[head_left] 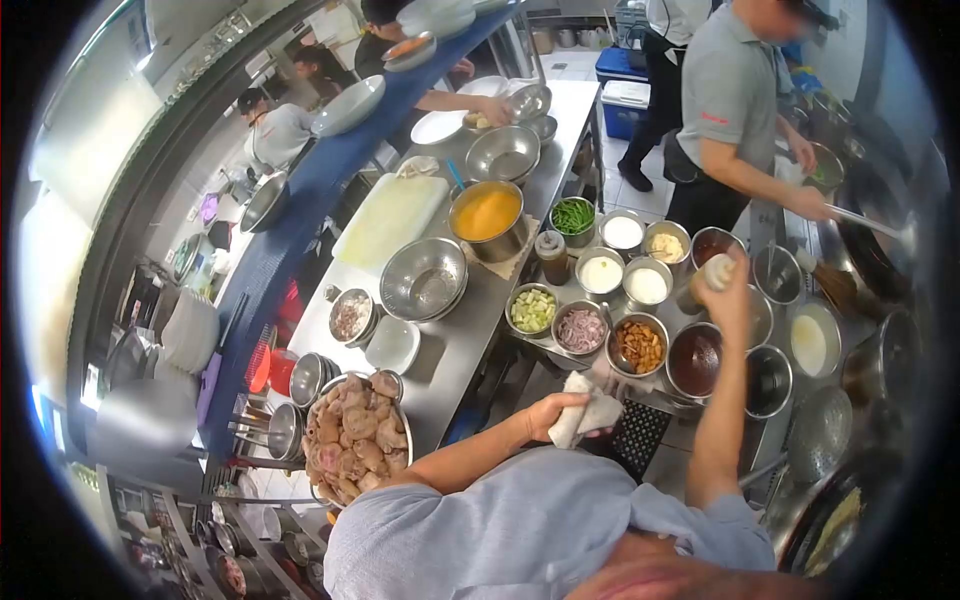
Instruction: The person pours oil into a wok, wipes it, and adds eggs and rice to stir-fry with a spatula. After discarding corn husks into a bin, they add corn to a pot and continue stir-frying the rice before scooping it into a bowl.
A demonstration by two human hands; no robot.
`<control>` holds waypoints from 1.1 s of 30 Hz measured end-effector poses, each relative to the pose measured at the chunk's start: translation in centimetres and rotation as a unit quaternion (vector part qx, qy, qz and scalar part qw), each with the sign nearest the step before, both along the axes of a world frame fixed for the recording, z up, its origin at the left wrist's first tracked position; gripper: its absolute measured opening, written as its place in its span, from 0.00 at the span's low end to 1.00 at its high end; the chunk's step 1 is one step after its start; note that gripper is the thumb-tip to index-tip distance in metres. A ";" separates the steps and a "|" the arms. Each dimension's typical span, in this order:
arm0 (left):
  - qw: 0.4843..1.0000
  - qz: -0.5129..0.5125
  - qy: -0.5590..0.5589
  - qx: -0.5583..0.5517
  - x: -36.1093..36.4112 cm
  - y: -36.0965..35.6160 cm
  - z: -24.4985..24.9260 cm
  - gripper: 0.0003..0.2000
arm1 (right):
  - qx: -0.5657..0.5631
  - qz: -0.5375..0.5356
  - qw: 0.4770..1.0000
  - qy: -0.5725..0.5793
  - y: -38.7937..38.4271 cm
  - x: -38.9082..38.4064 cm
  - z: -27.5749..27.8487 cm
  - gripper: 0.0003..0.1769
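Note:
My left hand (562, 416) is closed round a folded white cloth (578, 425) in front of my body. Stretched out among the metal containers, my right hand (728, 290) grips a squeeze bottle (718, 270) with a pale top; its lower part is partly hidden. Near that hand are a pot of dark red sauce (696, 358) and another container of red sauce (712, 243). Fried brown pieces (640, 345), chopped pink onion (581, 330) and diced green vegetable (532, 310) fill containers between my hands.
A big bowl of raw chicken pieces (355, 435) stands left of my left arm. On the steel counter are a pot of orange liquid (488, 212), metal bowls (424, 280) and a cutting board (388, 220). A co-worker (735, 110) holds a long handle over the stove at right.

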State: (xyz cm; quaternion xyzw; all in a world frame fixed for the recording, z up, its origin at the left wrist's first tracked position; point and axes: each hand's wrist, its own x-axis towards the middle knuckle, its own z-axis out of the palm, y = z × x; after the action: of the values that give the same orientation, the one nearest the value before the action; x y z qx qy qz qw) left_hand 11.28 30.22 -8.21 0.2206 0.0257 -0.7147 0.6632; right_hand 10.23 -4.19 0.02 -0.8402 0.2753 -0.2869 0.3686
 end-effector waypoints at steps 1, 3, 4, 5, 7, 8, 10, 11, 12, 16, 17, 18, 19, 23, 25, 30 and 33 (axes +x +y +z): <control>1.000 -0.011 0.000 -0.002 0.4 0.2 0.2 0.34 | 0.006 0.009 1.000 0.008 0.6 -1.6 4.8 0.43; 0.994 -0.090 0.061 -0.019 2.0 0.2 1.4 0.37 | -0.183 0.004 0.973 -0.142 1.1 -5.5 12.0 0.47; 0.990 -0.123 0.063 -0.022 2.7 -0.3 0.9 0.40 | -0.170 0.000 0.963 -0.207 2.6 -7.1 17.6 0.52; 0.991 -0.115 0.067 -0.023 2.1 -1.3 1.4 0.39 | -0.052 0.076 0.936 -0.341 2.9 -8.2 21.2 0.50; 0.983 -0.181 0.017 -0.023 2.5 -6.3 3.0 0.41 | -0.140 0.042 0.914 -0.379 0.8 -13.0 26.0 0.50; 0.980 -0.201 -0.003 -0.015 1.5 -9.8 3.7 0.44 | -0.193 0.016 0.909 -0.369 -0.8 -16.0 27.3 0.50; 0.969 -0.219 -0.114 0.003 -2.1 -15.7 5.6 0.41 | -0.259 -0.062 0.908 -0.322 -3.1 -23.7 29.0 0.50; 0.957 -0.233 -0.174 -0.023 -4.5 -19.0 7.3 0.40 | -0.256 -0.119 0.921 -0.268 -4.4 -28.5 29.4 0.50; 0.959 -0.242 -0.141 -0.047 -7.7 -20.5 7.5 0.38 | -0.208 -0.164 0.943 -0.203 -6.0 -32.4 29.7 0.50; 0.942 -0.320 -0.080 -0.056 -13.7 -26.0 9.1 0.36 | 0.047 -0.380 0.918 0.102 -13.4 -50.0 22.8 0.47; 0.937 -0.342 -0.071 -0.030 -14.1 -27.1 9.2 0.36 | 0.118 -0.449 0.879 0.112 -14.6 -55.1 17.7 0.47; 0.931 -0.352 -0.086 -0.039 -15.9 -26.8 10.0 0.38 | 0.166 -0.448 0.873 0.098 -16.0 -61.0 11.0 0.48; 0.933 -0.348 -0.079 -0.044 -16.6 -26.5 10.2 0.38 | 0.161 -0.515 0.840 0.057 -11.1 -64.2 9.5 0.49; 0.912 -0.402 -0.081 -0.005 -14.8 -26.2 7.9 0.47 | 0.161 -0.573 0.775 -0.215 5.8 -62.7 14.3 0.46; 0.918 -0.375 -0.118 0.051 -11.4 -23.6 5.0 0.47 | 0.106 -0.487 0.824 -0.271 8.9 -57.2 14.5 0.53; 0.891 -0.442 -0.102 0.020 -5.7 -20.5 2.9 0.33 | 0.213 -0.189 0.916 -0.283 10.8 -36.4 12.5 0.54; 0.900 -0.379 -0.212 0.041 -2.1 -16.5 3.1 0.31 | 0.115 -0.050 0.971 -0.204 9.3 -22.9 8.8 0.48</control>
State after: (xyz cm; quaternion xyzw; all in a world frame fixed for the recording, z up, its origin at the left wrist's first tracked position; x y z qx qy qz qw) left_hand 9.16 13.76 -5.11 0.3866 -0.1719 -0.8466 0.3229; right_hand -12.70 5.12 8.87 -0.7013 0.2672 -0.4369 0.4960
